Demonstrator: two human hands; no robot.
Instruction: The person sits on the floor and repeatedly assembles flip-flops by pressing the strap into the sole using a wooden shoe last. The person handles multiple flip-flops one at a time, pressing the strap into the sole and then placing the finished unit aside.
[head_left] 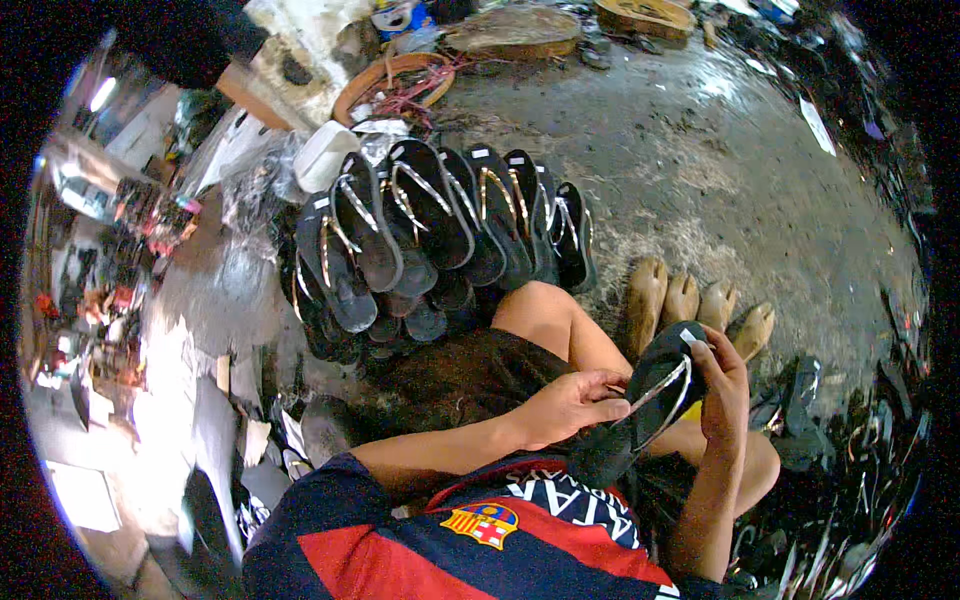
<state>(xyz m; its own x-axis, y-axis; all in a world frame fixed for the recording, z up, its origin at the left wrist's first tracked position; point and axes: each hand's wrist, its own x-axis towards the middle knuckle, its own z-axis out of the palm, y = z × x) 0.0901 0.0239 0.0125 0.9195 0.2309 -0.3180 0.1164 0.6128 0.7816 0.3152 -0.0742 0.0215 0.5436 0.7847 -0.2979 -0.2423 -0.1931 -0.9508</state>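
A black flip-flop (650, 395) with a shiny, pale V-shaped strap (672, 383) is held over my lap, its toe end with a small white label pointing away from me. My right hand (724, 385) grips the toe end along the right edge, thumb on top. At the strap's left side my left hand (572, 408) has thumb and fingers pinched together; a thin dark bit shows by the fingertips, too small to name. Beyond my knees stands a cluster of finished-looking black flip-flops (432, 205) with metallic straps, leaning against each other.
Several wooden shoe lasts (647, 300) stand on the concrete floor (740, 200) past my knee. A round orange-rimmed basin (395, 85) with reddish strips sits farther off, near wooden slabs (515, 32). Dark footwear pieces (800, 420) crowd the right side, and clear plastic (255, 185) lies left.
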